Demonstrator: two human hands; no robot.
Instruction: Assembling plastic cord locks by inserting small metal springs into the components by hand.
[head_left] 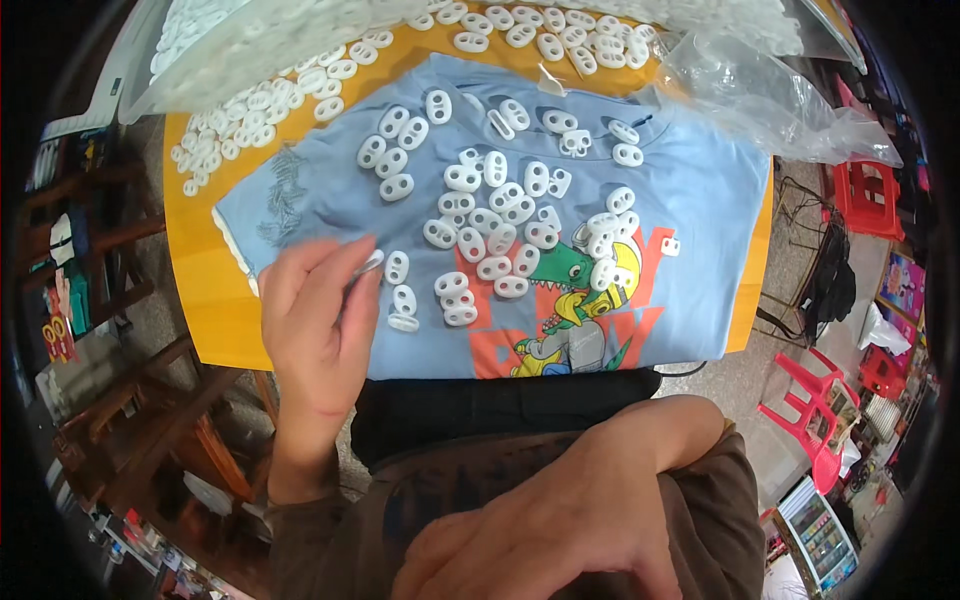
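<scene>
L hand [322, 325]: thumb + fingers pinching 1 wht 2-hole oval pc [369, 264], near edge-on, long axis slanting up to R; nearest loose oval [397, 267] just R of fingertips, long axis approx fore-aft, on blue tee [700, 195]; R hand [555, 505]: farther off, nr view's lower edge, fingertips hidden, grip can't tell

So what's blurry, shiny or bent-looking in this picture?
Head view: the bare left hand blurs around the fingers, while the white two-holed oval plastic pieces look sharper; glare streaks the crumpled clear plastic bag; the yellow tabletop's edges bow, fisheye-style.
</scene>
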